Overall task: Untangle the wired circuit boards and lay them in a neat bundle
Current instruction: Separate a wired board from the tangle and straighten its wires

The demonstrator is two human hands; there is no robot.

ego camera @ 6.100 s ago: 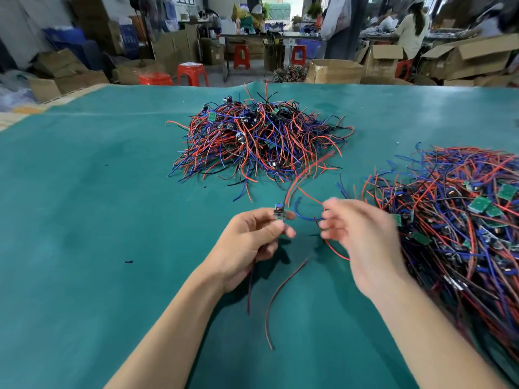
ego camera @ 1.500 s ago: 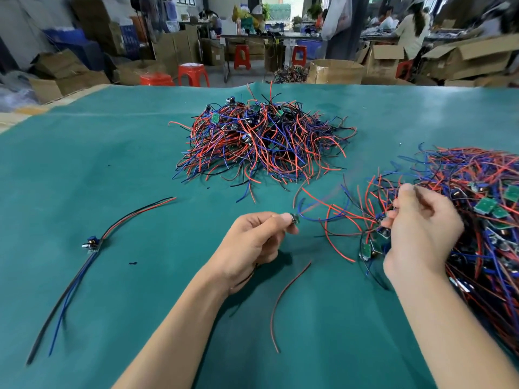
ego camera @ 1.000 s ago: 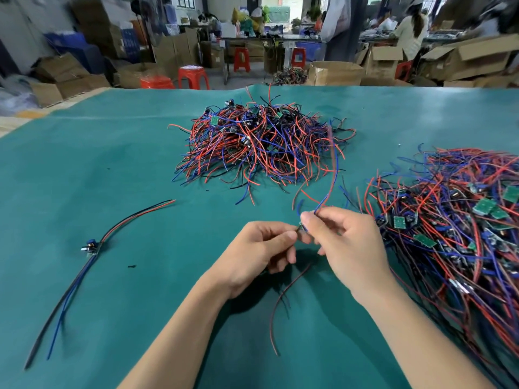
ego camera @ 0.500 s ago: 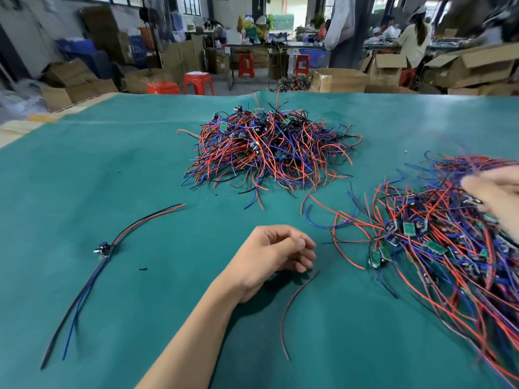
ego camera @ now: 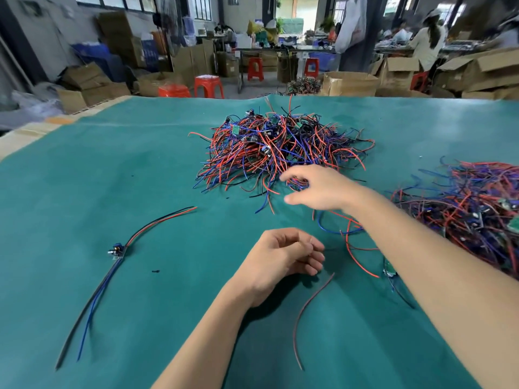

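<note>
Here the right hand (ego camera: 317,189) hangs over the near edge of the far pile (ego camera: 280,150), thumb and fingers spread apart and holding nothing, so the tangled boards lie just ahead of and under its fingertips. The left hand (ego camera: 283,256) rests on the mat (ego camera: 140,169) nearer the body, fingers loosely curled and empty. One straightened board (ego camera: 117,250) lies well to the left, its wires running toward and away from the person; the right hand is likeliest to take the next pick.
</note>
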